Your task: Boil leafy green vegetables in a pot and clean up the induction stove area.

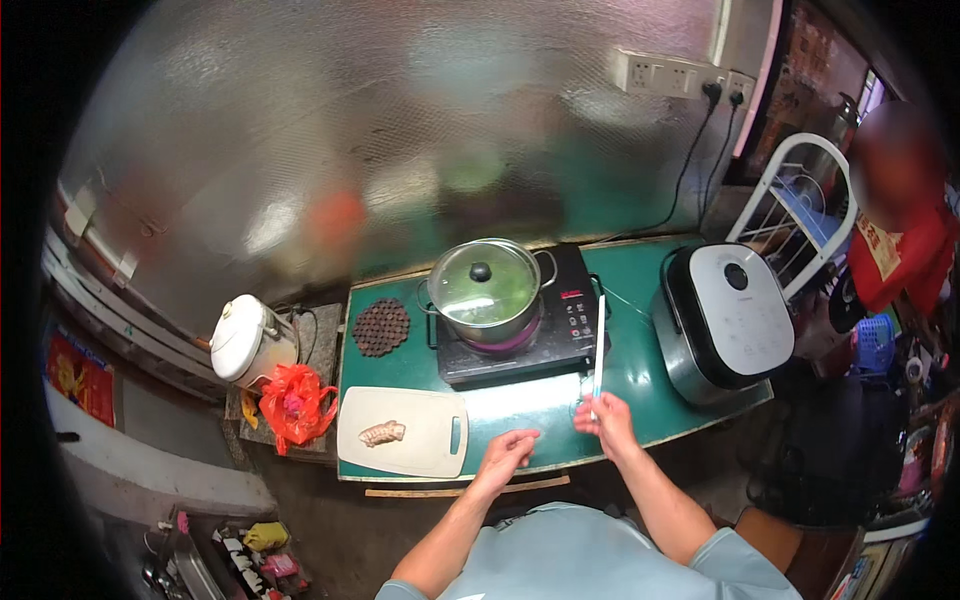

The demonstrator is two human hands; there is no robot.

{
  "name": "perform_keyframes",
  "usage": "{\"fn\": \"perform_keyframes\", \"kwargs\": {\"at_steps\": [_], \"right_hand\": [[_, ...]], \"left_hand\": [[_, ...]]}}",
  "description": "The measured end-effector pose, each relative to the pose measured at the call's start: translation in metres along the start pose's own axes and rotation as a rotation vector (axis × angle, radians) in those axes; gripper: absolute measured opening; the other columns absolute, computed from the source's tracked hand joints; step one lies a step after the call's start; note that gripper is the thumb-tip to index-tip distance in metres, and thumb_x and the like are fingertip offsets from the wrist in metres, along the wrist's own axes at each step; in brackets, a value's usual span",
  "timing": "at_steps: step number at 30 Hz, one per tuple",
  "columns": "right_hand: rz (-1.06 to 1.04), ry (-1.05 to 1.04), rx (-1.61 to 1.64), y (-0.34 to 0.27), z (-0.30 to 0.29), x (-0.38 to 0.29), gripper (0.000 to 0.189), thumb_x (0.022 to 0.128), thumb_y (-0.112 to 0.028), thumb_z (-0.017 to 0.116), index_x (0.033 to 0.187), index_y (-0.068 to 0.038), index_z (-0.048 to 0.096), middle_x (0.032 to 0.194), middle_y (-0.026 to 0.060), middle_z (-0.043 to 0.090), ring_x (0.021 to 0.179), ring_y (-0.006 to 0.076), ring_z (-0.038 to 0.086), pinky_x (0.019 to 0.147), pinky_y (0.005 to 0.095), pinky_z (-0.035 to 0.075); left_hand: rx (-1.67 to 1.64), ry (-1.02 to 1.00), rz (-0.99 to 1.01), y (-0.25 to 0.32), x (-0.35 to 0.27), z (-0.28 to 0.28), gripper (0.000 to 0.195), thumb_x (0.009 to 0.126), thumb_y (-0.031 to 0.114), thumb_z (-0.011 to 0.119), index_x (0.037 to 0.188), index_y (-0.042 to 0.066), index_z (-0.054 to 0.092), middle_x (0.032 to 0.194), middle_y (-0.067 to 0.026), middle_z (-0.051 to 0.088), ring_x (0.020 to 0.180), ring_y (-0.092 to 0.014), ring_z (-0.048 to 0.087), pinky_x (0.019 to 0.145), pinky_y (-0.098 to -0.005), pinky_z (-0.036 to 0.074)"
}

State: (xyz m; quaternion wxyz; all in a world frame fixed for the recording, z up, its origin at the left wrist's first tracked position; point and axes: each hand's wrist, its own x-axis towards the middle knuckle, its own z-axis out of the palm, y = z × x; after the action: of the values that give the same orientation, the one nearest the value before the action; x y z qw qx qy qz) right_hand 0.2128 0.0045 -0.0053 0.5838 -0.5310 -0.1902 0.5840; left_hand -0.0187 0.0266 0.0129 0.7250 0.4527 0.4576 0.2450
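Observation:
My right hand (606, 421) grips the lower end of a pair of thin white sticks, seemingly chopsticks (599, 345), which point up past the right side of the cooker. Over the table's front part, my left hand (508, 459) has its fingers slightly curled and holds nothing. A steel pot (486, 322) with a glass lid (480, 281) stands on the black electric cooker (561, 341); something green shows through the lid. Left of my hands, a piece of food, perhaps ginger or meat (382, 433), lies on a cream cutting board (431, 457).
On the green table (630, 262) are a rice cooker (739, 311) at right and a round brown trivet (381, 328) at left. A white lidded pot (251, 341) and red plastic bag (296, 409) occupy the side stand. A person in red (900, 259) is at far right.

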Motion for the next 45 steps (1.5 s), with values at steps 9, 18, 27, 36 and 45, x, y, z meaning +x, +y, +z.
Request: {"fn": "perform_keyframes", "kwargs": {"at_steps": [9,18,27,36,45], "right_hand": [[-0.022,0.181,0.051,0.004,0.005,0.086,0.023,0.095,-0.02,0.053,0.106,0.0,0.053,0.089,0.0157,0.064,0.076,0.0237,0.067,0.065,0.0334,0.058],[0.05,0.22,0.085,0.021,0.001,0.106,0.022,0.094,-0.018,0.054,0.105,0.001,0.052,0.09,0.0179,0.065,0.077,0.0281,0.069,0.063,0.0371,0.059],[0.115,0.168,0.03,0.017,-0.004,0.094,0.029,0.096,-0.026,0.05,0.107,0.001,0.051,0.092,0.0193,0.064,0.079,0.0297,0.068,0.065,0.0391,0.06],[0.327,-0.127,-0.024,0.038,-0.032,0.002,0.027,0.097,-0.022,0.046,0.112,0.001,0.051,0.103,0.0184,0.063,0.086,0.0281,0.066,0.072,0.0402,0.058],[0.43,-0.297,-0.208,0.068,-0.012,-0.052,0.023,0.098,-0.019,0.049,0.111,-0.001,0.053,0.098,0.015,0.065,0.077,0.0227,0.067,0.069,0.0338,0.058]], "left_hand": [[0.02,0.079,-0.07,-0.018,-0.023,-0.007,0.027,0.094,0.018,0.056,0.114,0.001,0.063,0.079,0.0027,0.056,0.066,-0.005,0.048,0.06,-0.02,0.038],[-0.018,0.096,-0.073,-0.022,-0.025,-0.01,0.028,0.094,0.019,0.057,0.114,0.0,0.062,0.075,0.0042,0.055,0.065,-0.004,0.048,0.06,-0.0194,0.039],[-0.03,0.094,-0.079,-0.02,-0.022,-0.004,0.026,0.094,0.018,0.057,0.114,0.0,0.062,0.078,0.0015,0.056,0.066,-0.006,0.049,0.06,-0.0197,0.04],[-0.033,0.118,-0.058,-0.031,-0.023,-0.01,0.028,0.093,0.016,0.057,0.114,-0.002,0.062,0.078,0.0006,0.057,0.066,-0.006,0.05,0.06,-0.0205,0.042],[-0.027,0.059,-0.1,-0.044,-0.014,0.002,0.028,0.092,0.017,0.057,0.112,-0.002,0.061,0.079,0.0003,0.058,0.066,-0.007,0.05,0.058,-0.0223,0.042]]}}
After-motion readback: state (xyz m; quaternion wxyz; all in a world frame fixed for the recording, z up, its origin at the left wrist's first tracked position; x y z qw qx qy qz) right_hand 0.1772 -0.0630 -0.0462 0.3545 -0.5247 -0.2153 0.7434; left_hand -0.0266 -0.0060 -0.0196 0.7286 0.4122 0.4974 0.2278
